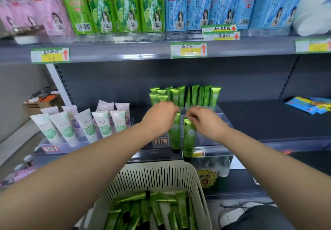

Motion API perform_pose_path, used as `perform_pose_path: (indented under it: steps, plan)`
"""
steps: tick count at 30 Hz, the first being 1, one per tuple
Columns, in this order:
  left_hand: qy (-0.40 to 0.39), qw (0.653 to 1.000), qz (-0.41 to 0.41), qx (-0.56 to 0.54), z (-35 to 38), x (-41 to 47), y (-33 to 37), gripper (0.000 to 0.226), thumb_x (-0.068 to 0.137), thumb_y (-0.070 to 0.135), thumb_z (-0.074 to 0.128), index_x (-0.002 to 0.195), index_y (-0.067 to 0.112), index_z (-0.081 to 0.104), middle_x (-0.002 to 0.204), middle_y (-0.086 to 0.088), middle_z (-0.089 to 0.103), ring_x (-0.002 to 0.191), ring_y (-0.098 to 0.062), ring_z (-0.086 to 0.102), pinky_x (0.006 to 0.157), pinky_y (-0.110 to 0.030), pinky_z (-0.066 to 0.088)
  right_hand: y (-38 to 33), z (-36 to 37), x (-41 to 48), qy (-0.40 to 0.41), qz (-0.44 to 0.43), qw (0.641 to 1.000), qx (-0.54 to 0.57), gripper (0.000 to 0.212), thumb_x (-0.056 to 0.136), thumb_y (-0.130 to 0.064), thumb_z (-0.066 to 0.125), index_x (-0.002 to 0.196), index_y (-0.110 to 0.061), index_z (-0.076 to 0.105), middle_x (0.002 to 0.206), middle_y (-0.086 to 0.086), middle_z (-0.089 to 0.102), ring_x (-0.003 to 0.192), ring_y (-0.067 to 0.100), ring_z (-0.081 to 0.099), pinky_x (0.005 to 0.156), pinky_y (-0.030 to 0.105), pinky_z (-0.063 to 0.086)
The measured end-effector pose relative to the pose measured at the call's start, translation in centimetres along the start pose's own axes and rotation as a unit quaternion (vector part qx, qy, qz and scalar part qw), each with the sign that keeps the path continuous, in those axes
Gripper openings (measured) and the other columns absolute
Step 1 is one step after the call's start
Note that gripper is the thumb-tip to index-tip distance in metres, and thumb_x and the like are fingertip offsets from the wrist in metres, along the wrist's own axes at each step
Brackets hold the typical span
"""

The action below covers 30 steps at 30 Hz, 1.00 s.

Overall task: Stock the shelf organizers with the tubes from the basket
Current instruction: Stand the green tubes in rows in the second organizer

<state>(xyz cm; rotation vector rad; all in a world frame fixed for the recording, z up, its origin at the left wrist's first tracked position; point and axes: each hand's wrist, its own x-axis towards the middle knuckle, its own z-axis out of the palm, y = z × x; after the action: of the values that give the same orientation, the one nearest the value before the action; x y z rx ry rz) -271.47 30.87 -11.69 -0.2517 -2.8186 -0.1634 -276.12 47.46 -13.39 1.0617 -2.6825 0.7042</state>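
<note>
Both bare forearms were extended forward. Left hand (161,117) pinched the left tube (174,133); right hand (206,122), just beside, pinched the right tube (189,138).

So the basket (195,179) sits right below me, in front of the shelf (268,122), with loose tubes (154,210) piled in it. The organizer (220,115) is on that shelf, standing tubes (186,95) packed at its back. At its front, side by side, my left grip (159,117) holds the left tube (175,133) and my right grip (206,122) the right tube (189,138), both hanging cap-down. More tubes (86,124) stand off to the left, packets (311,105) lie far right, and bottles (125,11) line the shelf above.
</note>
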Motion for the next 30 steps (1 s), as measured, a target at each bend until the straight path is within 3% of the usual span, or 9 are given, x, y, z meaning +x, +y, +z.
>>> perform_pose_path:
  steps: [7,16,21,26,30]
  plan:
    - [0.023,1.000,-0.007,0.018,-0.9,2.8,-0.7,0.033,0.095,0.012,0.045,0.122,0.019,0.063,0.121,-0.006,0.064,0.107,-0.028,0.060,0.088,-0.040,0.050,0.2,-1.1,2.3,0.035,0.008,0.999,0.008,0.018,0.093,-0.004,0.047,0.101,-0.004,0.062,0.104,0.010,0.060,0.090,0.027,0.058,0.080,0.034,0.046]
    - [0.051,0.998,-0.020,0.029,-0.8,6.1,-2.3,0.024,0.091,0.010,0.048,0.103,0.013,0.069,0.099,-0.009,0.063,0.089,-0.032,0.061,0.076,-0.044,0.052,0.8,-0.7,5.4,0.084,-0.004,0.996,0.006,0.017,0.092,-0.003,0.046,0.101,-0.005,0.060,0.103,0.007,0.058,0.087,0.023,0.055,0.074,0.029,0.042]
    - [0.053,0.998,-0.009,0.043,-0.2,7.9,-3.1,0.026,0.091,0.006,0.048,0.107,0.013,0.068,0.103,-0.010,0.063,0.091,-0.032,0.062,0.077,-0.043,0.052,1.5,-0.2,7.2,0.094,-0.004,0.996,0.001,0.017,0.091,-0.002,0.046,0.100,-0.005,0.061,0.102,0.009,0.059,0.090,0.026,0.057,0.075,0.028,0.042]
    - [0.052,0.997,-0.015,0.046,0.6,9.2,-4.5,0.026,0.090,0.006,0.048,0.106,0.014,0.067,0.104,-0.010,0.064,0.091,-0.034,0.062,0.076,-0.043,0.053,2.5,0.0,8.9,0.119,0.004,0.993,-0.001,0.016,0.091,-0.002,0.047,0.097,-0.004,0.061,0.101,0.012,0.061,0.089,0.029,0.057,0.075,0.035,0.045]
    - [0.054,0.997,-0.004,0.050,1.4,10.3,-5.5,0.025,0.091,0.010,0.047,0.106,0.012,0.067,0.105,-0.011,0.063,0.092,-0.036,0.062,0.077,-0.043,0.052,3.6,0.3,10.2,0.145,0.006,0.989,0.003,0.014,0.089,-0.001,0.048,0.094,-0.003,0.061,0.098,0.013,0.061,0.088,0.030,0.058,0.073,0.031,0.041]
